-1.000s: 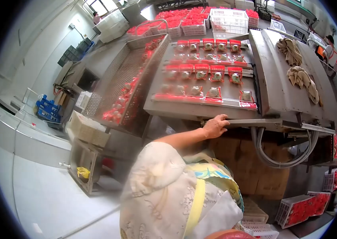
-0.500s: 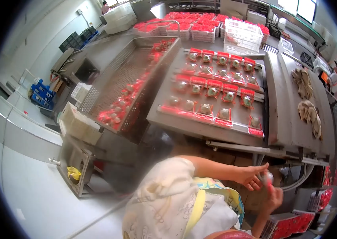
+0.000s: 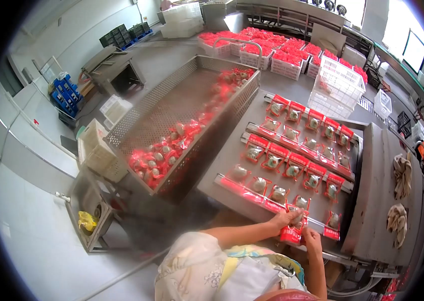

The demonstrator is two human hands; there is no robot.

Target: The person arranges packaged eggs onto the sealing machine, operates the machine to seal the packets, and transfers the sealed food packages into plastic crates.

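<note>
At the front edge of the metal sealing table (image 3: pixel 222 168), my left hand (image 3: pixel 286 220) and my right hand (image 3: pixel 313 242) both grip a red-and-clear plastic packet (image 3: pixel 291 235). My left fingers close on its upper left side, and my right fingers pinch its lower right side. A round greyish item shows through the film, partly covered by my fingers. Just beyond my hands lie rows of similar packets (image 3: pixel 279 193), their red ends laid along metal bars (image 3: pixel 257 198). One more packet (image 3: pixel 333 220) lies to the right of my hands.
On the left stands a perforated metal bin (image 3: pixel 192 150) with a heap of packets inside. White crates (image 3: pixel 287 68) of red packets sit at the back. Cloth gloves (image 3: pixel 397 223) lie on the metal cover (image 3: pixel 372 200) at right. A sink (image 3: pixel 74 203) is at lower left.
Both hands have moved from low beside the table up to its front edge, bringing the packet along. My left hand was spread and is now closed on it. The camera view has shifted.
</note>
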